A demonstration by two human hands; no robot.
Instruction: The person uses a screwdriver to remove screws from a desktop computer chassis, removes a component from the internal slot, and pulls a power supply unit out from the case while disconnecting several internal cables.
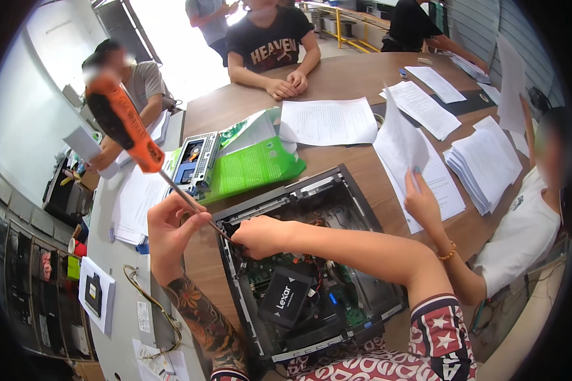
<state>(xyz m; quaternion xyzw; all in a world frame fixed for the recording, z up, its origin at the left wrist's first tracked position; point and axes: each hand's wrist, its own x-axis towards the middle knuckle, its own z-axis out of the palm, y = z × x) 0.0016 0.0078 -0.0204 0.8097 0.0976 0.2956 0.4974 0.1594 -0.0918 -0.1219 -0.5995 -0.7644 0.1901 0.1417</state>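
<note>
My left hand (170,238) pinches the thin metal shaft of a screwdriver (126,124) between thumb and fingers. The orange and black handle points up and to the left, while the shaft slants down toward the far left corner of an open desktop computer case (318,350). Over that corner my right hand (257,236) is closed, close to the screwdriver's tip; its fingers hide whatever they grip. Inside the case lie a black solid-state drive (287,296), a green circuit board (351,292) and several coloured wires.
Beyond the case sit a green plastic package (254,166) and a metal drive cage (196,159). Paper sheets (327,122) cover much of the brown table. At right a person's hand (421,200) lifts a sheet. A cable (165,317) and a small black part (94,294) lie at left.
</note>
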